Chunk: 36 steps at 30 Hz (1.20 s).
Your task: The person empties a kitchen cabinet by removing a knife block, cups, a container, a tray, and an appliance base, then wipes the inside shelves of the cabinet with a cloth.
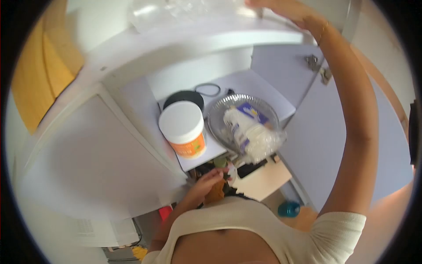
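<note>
My right hand (285,9) is raised to the upper shelf, its visible fingers stretched out beside clear plastic packaging (176,12). The top edge of the view cuts off part of the hand. Low in front of my body, my left hand (209,180) has its fingers curled together by some small dark and green items; whatever they hold is too small to name. Between the hands, the lower shelf bears a white-lidded tub (182,127) with an orange label. To its right, a round foil tray (215,115) carries a plastic-wrapped white package (250,134).
The right cabinet door (338,145) stands open beside my right arm, and the left door (96,158) is near my left side. A dark round object (187,96) sits behind the tub, with a black loop (207,90) nearby. Below are a blue-green bottle (289,209) and yellow cloth (41,66) at upper left.
</note>
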Motion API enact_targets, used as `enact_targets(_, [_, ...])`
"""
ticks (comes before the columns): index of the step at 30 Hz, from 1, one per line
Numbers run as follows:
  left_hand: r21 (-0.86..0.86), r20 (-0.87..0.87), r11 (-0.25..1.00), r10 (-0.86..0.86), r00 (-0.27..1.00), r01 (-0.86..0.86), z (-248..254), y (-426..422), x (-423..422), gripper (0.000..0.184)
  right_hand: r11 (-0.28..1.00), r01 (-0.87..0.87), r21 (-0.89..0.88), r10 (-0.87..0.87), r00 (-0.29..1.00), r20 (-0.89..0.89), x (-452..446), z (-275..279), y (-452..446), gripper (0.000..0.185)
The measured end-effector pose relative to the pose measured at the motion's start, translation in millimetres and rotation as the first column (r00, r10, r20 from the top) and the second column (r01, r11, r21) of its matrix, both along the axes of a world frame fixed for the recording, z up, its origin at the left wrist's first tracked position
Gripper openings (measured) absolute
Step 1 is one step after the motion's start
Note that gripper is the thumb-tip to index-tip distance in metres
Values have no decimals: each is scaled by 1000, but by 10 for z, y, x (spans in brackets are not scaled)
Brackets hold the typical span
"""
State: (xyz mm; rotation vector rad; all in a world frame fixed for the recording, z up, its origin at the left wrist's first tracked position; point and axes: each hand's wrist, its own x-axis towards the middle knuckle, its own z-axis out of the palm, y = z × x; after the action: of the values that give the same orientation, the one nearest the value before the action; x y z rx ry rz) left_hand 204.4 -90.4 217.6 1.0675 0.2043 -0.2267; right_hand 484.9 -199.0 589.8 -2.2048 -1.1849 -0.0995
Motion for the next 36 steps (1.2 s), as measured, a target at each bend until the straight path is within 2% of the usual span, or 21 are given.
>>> enact_targets(2, [-49, 38, 999, -12, 999, 14, -14, -13, 16, 31, 999, 48, -26, -48, 999, 7, -122, -58, -113, 102])
enact_targets(3, [-55, 21, 998, -32, 999, 33, 41, -22, 20, 31, 978, 155, 137, -174, 976, 134, -255, -117, -194, 100])
enact_targets(5, [-6, -34, 1000, 16, 999, -16, 118, -24, -4, 31, 919, 159, 361, -244, 948, 203, -519, -421, -474, 79])
enact_targets(6, [-31, -35, 999, 13, 999, -14, 7, 14, 9, 32, 905, 77, 418, -165, 970, 179, -686, -642, -666, 69])
enact_targets(7, [-51, -37, 999, 15, 999, -16, 11, -3, 26, 32, 963, 82, 257, -148, 958, 246, -1036, -855, -691, 70])
enact_targets(9, [78, -10, 997, -23, 1000, 24, 71, 8, 11, 37, 987, 90, -131, -49, 957, 285, -1290, -1179, -570, 72])
enact_targets(10, [157, -14, 986, -47, 999, 49, 19, 23, 25, 37, 933, 76, -351, 12, 970, 242, -1315, -1339, -522, 73])
enact_targets(12, [145, 15, 985, -92, 996, 89, -20, -4, 89, 37, 755, 84, -650, -30, 995, 93, -1144, -1482, -354, 94])
enact_targets(13, [154, 27, 984, -94, 995, 89, 7, -36, 119, 37, 755, 86, -650, -38, 995, 87, -986, -1607, -318, 94])
enact_targets(15, [144, 36, 985, -104, 994, 98, 94, -95, 157, 37, 732, -241, -637, 92, 962, -258, -768, -1799, -265, 109])
enact_targets(19, [155, 80, 981, -130, 988, 117, 184, -142, 201, 37, 733, -260, -629, 39, 939, -343, -728, -1844, -243, 114])
enact_targets(21, [143, 106, 983, -133, 985, 118, 196, -146, 206, 36, 829, -273, -488, -6, 868, -497, -756, -1808, -270, 107])
enact_targets(22, [140, 131, 984, -131, 983, 113, 211, -134, 218, 35, 828, -268, -492, -11, 871, -492, -725, -1799, -301, 107])
enact_targets(24, [126, 118, 988, -107, 987, 92, 213, -119, 181, 35, 912, -268, -312, 58, 835, -547, -592, -1745, -460, 105])
enact_targets(26, [97, 78, 994, -51, 996, 44, 270, -111, 157, 33, 944, -329, -31, 275, 835, -476, -649, -1572, -848, 98])
enact_targets(27, [183, 105, 983, -27, 994, 7, 197, -95, 154, 34, 920, -368, 136, 390, 820, -419, -708, -1449, -1071, 100])
enact_targets(29, [61, -10, 998, -19, 1000, 20, 179, -74, 134, 34, 829, -386, 404, 495, 844, -208, -872, -1203, -1432, 99])
enact_targets(31, [85, 14, 996, -42, 999, 41, 168, -71, 170, 34, 668, -339, 663, 399, 914, 65, -980, -950, -1605, 98])
enact_targets(32, [104, 13, 992, -73, 997, 71, 152, -71, 167, 35, 573, -311, 758, 278, 944, 177, -972, -819, -1584, 97])
enact_targets(34, [125, 45, 988, -91, 995, 85, 142, -91, 185, 35, 423, -291, 858, 7, 948, 318, -882, -536, -1366, 97])
enact_targets(36, [144, 72, 985, -106, 992, 94, 144, -110, 193, 35, 381, -282, 880, -143, 923, 358, -701, -319, -1051, 96])
